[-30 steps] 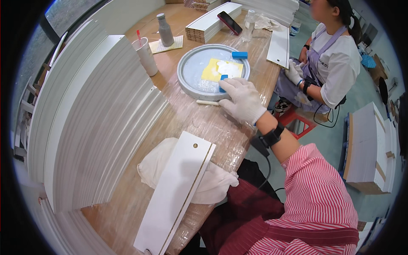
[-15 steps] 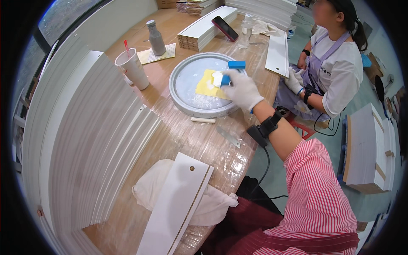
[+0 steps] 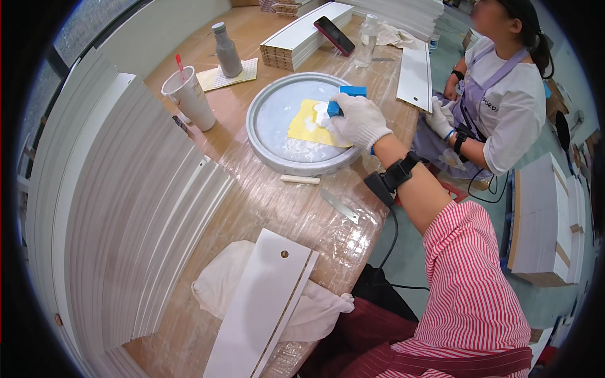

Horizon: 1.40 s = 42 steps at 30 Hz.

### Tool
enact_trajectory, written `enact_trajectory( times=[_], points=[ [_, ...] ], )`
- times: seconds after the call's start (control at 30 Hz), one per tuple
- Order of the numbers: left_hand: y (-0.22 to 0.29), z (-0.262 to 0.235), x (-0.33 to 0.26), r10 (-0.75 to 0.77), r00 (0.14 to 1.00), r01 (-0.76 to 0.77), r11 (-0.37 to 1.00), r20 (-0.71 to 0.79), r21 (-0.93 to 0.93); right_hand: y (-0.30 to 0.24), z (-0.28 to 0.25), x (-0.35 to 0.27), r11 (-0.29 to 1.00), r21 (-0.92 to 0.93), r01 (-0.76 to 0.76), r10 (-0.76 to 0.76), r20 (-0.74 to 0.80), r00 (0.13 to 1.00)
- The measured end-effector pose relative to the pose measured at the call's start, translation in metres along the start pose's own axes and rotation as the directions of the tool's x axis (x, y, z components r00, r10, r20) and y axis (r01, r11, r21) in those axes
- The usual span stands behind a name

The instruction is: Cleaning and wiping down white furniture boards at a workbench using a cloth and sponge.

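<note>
My right hand (image 3: 360,120) grips a blue block (image 3: 333,109) at the far right of the yellow sheet (image 3: 305,131); my left hand's state I can't tell.

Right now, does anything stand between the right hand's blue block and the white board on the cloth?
Only low things lie between block and board: the yellow sheet, the tray's near rim, then the white stick just outside. The metal strip sits slightly right of that line.

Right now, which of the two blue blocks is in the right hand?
The nearer block, held in the right hand at the yellow sheet; the other block sits beyond it, unheld, at the far-right rim of the round tray.
</note>
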<state>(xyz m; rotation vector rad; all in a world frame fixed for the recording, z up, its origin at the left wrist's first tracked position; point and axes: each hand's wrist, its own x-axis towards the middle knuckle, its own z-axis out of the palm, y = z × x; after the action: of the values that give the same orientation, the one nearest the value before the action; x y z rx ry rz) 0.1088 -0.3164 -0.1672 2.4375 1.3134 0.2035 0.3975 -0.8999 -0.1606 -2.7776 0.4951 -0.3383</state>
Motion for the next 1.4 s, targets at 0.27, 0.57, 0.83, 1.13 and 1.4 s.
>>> enact_trajectory(
  times=[0.27,0.57,0.83,1.13,1.4],
  points=[
    [-0.05,0.014,0.029,0.045,0.999,-0.043,0.996,-0.014,0.078,0.0,0.01,0.002,0.998,-0.055,0.003,-0.008,-0.093,0.996],
    [-0.012,0.008,0.012,-0.139,0.99,0.139,0.99,0.005,-0.003,-0.074,0.009,-0.085,0.655,0.728,0.2,-0.15,-0.134,0.979],
    [-0.069,0.028,0.043,-0.056,0.998,0.05,0.961,-0.012,-0.27,-0.107,0.034,-0.113,0.61,0.78,0.138,-0.349,0.108,0.931],
    [-0.009,0.014,0.007,-0.064,0.996,0.055,0.991,-0.064,-0.121,-0.052,0.024,-0.053,0.719,0.647,0.254,-0.108,-0.257,0.96],
    [-0.021,0.016,0.01,0.002,0.996,-0.008,0.997,-0.087,-0.073,-0.01,0.025,-0.022,0.994,0.11,-0.006,0.024,-0.163,0.986]
  ],
)
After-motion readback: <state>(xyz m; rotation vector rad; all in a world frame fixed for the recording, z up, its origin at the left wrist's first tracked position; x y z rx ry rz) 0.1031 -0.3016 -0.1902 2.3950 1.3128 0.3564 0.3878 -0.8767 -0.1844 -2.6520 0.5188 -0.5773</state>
